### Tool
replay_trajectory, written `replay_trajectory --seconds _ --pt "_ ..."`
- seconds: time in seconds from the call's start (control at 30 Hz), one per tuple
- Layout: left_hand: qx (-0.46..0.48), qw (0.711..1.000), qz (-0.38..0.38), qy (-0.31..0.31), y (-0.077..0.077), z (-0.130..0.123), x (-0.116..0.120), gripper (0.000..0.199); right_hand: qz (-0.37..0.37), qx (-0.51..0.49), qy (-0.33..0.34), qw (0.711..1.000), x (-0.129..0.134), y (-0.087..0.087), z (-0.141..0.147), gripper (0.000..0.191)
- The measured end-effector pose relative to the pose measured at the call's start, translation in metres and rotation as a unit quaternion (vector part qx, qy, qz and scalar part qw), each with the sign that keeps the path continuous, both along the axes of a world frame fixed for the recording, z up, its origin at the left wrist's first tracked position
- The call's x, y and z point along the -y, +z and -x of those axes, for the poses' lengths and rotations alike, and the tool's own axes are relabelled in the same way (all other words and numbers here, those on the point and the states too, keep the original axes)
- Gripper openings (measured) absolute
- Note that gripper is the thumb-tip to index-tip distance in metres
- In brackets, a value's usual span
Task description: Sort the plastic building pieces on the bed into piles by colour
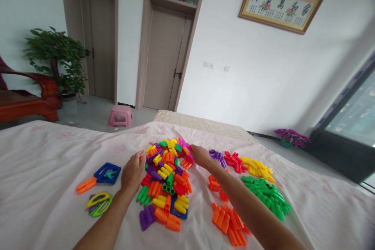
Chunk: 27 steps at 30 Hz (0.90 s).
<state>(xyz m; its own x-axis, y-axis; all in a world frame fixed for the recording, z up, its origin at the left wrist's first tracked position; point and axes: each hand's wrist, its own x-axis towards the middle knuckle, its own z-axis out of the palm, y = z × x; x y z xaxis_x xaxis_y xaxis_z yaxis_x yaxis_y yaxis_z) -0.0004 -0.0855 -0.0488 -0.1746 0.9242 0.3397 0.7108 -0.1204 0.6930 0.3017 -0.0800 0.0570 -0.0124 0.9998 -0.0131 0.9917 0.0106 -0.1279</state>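
A mixed pile of plastic tube-shaped building pieces in orange, yellow, green, purple, red and pink lies on a cloth-covered surface in front of me. My left hand rests at the pile's left edge, its fingers stretched along the pieces, and nothing shows in its grip. At the far right of the pile, my right hand has its fingers bent together near the pink pieces. Whatever is between those fingertips is hidden. Inside the pile's lower right, a blue square frame is partly covered by yellow pieces.
Beyond my right arm lie colour-sorted heaps: purple, red, yellow, green and orange. Left of my left arm are blue frames, an orange piece and yellow-green rings. A pink stool stands beyond.
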Motion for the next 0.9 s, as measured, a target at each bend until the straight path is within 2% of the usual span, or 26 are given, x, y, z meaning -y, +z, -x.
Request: replay_trajectory --seconds 0.1,0.2,0.27,0.4,0.5,0.63,0.8,0.9 --pt "0.021 1.000 0.008 0.006 0.001 0.000 0.001 0.054 -0.019 -0.002 -0.004 1.000 -0.005 0.005 -0.009 0.028" --pt "0.029 1.000 0.004 0.006 0.003 -0.001 0.002 0.056 -0.043 0.020 -0.051 0.998 -0.030 0.008 -0.012 0.033" --pt "0.033 0.999 0.002 0.007 0.003 -0.001 0.002 0.056 -0.047 0.032 -0.060 0.997 -0.052 0.005 -0.007 0.036" --pt "0.034 0.999 0.002 0.010 0.003 -0.001 0.001 0.055 -0.043 0.054 -0.041 0.997 -0.086 -0.004 0.012 0.040" --pt "0.033 0.999 -0.003 0.008 0.003 -0.002 0.002 0.055 -0.033 0.073 -0.011 0.997 -0.095 -0.011 0.023 0.038" --pt "0.028 1.000 0.000 0.008 0.005 -0.002 0.002 0.056 -0.031 0.089 0.029 0.995 -0.081 -0.018 0.026 0.034" --pt "0.021 1.000 0.007 -0.004 0.005 -0.002 0.002 0.057 -0.038 0.091 0.064 0.993 -0.042 -0.024 0.030 0.028" --pt "0.012 1.000 -0.002 0.004 0.005 -0.001 0.003 0.056 -0.041 0.073 0.082 0.993 -0.020 -0.021 0.029 0.029"
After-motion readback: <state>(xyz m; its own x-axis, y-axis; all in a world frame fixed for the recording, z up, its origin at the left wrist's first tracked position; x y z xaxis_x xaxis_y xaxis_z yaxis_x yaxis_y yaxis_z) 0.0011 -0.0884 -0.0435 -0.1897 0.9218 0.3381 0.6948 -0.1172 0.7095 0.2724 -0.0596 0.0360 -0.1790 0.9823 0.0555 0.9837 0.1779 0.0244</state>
